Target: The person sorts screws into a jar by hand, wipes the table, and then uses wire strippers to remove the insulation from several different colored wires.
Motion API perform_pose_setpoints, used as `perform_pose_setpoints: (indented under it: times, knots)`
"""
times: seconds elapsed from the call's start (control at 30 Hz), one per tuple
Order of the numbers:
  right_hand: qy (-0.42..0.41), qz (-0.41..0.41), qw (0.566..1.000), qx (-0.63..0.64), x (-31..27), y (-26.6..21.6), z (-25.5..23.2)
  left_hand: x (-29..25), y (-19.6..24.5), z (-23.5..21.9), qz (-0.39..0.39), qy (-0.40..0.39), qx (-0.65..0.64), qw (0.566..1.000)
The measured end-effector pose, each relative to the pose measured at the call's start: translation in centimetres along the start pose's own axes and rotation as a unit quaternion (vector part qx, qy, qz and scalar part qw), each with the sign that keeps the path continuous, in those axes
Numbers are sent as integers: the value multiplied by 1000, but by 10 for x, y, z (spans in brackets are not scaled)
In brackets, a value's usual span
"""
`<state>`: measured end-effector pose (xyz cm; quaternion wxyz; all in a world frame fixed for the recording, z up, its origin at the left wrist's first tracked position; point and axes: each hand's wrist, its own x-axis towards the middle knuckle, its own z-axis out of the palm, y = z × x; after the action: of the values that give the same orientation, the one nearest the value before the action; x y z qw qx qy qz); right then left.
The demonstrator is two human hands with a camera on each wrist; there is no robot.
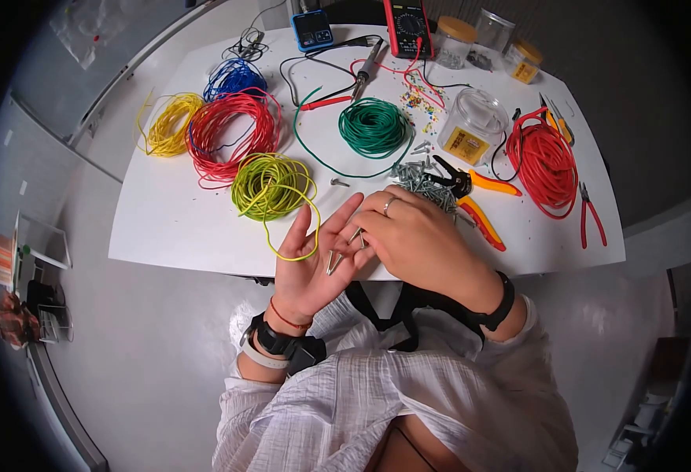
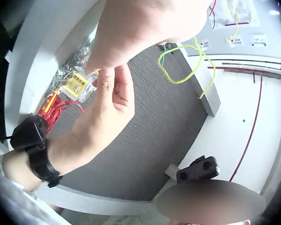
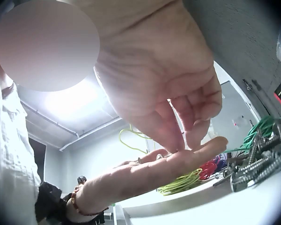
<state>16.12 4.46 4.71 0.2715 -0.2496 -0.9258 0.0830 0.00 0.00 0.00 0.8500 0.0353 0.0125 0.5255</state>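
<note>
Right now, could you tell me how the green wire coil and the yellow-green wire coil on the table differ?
The green wire coil is dark and tightly wound; the yellow-green wire coil is paler and looser. The green wire coil lies farther back, the yellow-green one nearer the left hand. Both lie flat on the white table.

A right hand (image 2: 110, 93) with a black wrist band (image 2: 35, 150) reaches up to meet the left hand (image 2: 145, 23) above. A yellow-green wire (image 2: 196, 70) loops at right; screws (image 2: 72, 65) and red wire (image 2: 56, 110) lie at left.
</note>
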Motion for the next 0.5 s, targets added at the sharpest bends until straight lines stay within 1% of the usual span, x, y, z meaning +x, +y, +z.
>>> perform_pose_setpoints:
  times: [0.03, 0.1, 0.13, 0.2, 0.23, 0.27, 0.3, 0.37, 0.5]
  knots:
    - [-1, 1, 1000, 0, 0, -1, -1, 0, 0, 0, -1, 8, -4, 1000]
    - [-53, 21, 998, 28, 0, -3, -2, -1, 0, -1, -3, 17, -9, 1000]
    - [-54, 22, 998, 28, -1, -3, -2, -1, 0, 0, -6, 13, -3, 1000]
    - [-25, 11, 999, 26, -2, -2, -1, -1, 1, -5, -9, 10, 3, 1000]
    - [-26, 13, 999, 27, -3, -2, 0, 0, 2, -12, -16, -42, -36, 998]
    - [-6, 16, 999, 46, -4, -2, 0, 0, 2, -15, -23, -94, -74, 993]
    - [13, 19, 998, 66, -4, -2, 0, -1, 2, -15, -23, -93, -75, 993]
    - [15, 28, 998, 61, -7, -1, 2, -2, 0, -4, 2, 27, 35, 999]
    - [14, 60, 997, 41, -8, -2, 3, 0, -2, -8, -4, 14, -1, 1000]
